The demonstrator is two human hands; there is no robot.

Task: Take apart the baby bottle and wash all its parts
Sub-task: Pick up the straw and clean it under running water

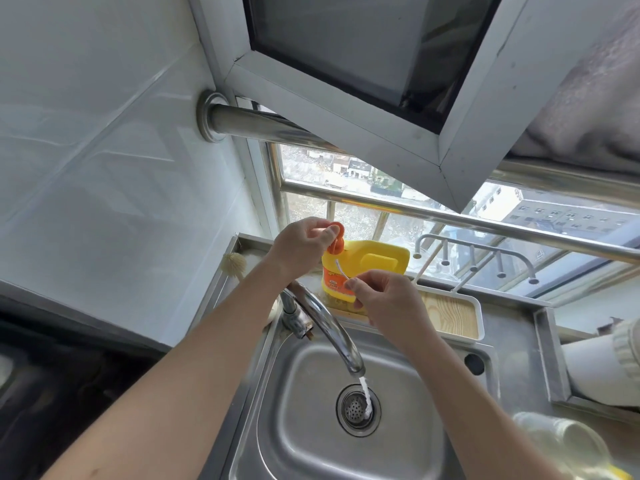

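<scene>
My left hand [304,242] grips the orange pump head [338,237] of a yellow detergent bottle [370,268] that stands behind the sink. Just under the pump's nozzle, my right hand [388,299] pinches a thin, pale, curved straw-like part [341,270] by its lower end. A clear baby bottle body [561,441] lies blurred on the counter at the lower right. Water runs from the chrome faucet [322,317] onto the drain strainer [356,408] of the steel sink [304,441].
A white tray with a wooden bottom [450,315] sits right of the detergent, with a white peg drying rack [474,258] behind it. A bristle brush [234,264] rests at the back left. An open window frame [446,168] hangs overhead, above a steel rail.
</scene>
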